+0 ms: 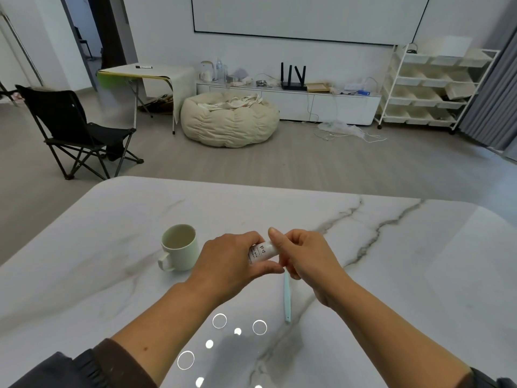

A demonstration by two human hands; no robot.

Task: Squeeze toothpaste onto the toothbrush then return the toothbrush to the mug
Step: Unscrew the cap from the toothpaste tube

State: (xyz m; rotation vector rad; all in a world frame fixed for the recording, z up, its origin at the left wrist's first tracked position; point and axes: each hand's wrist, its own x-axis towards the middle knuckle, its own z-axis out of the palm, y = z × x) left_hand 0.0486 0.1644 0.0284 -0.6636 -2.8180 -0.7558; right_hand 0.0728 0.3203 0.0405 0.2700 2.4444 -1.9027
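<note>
Toothbrush: pale blue slim plastic toothbrush (287,299), flat on white grey-veined marble table (419,275), untouched, head end hidden under right hand.
Toothbrush axis: near-far, running from under right hand back toward wearer; handle tip nearest body.
Toothbrush vs hands: just below and behind right hand (303,256); right nearer, left hand (229,264) further off to the side.
Tube: small white plastic toothpaste tube (260,252) with dark print, held up between both hands, lying roughly sideways.
Left hand: closed round tube body, thumb underneath, fingers curled over top.
Right hand: fingers pinched on tube's right end, thumb up; looks like cap end, cap itself hidden, so cannot tell if on or off.
Mug: pale green ceramic mug (179,247), upright, left of left hand, close but apart; handle facing wearer's side; inside looks empty.
Step judged: opening tube, nothing squeezed yet; brush not yet picked up.
Coming move judged: right hand drops short way onto handle, lifts bristles up to nozzle; left keeps tube.
Open room: bare tabletop right of brush and toward body; far rounded table edge well clear.
Risk: mug near left elbow path when brush goes back; wrist could nudge brush.
</note>
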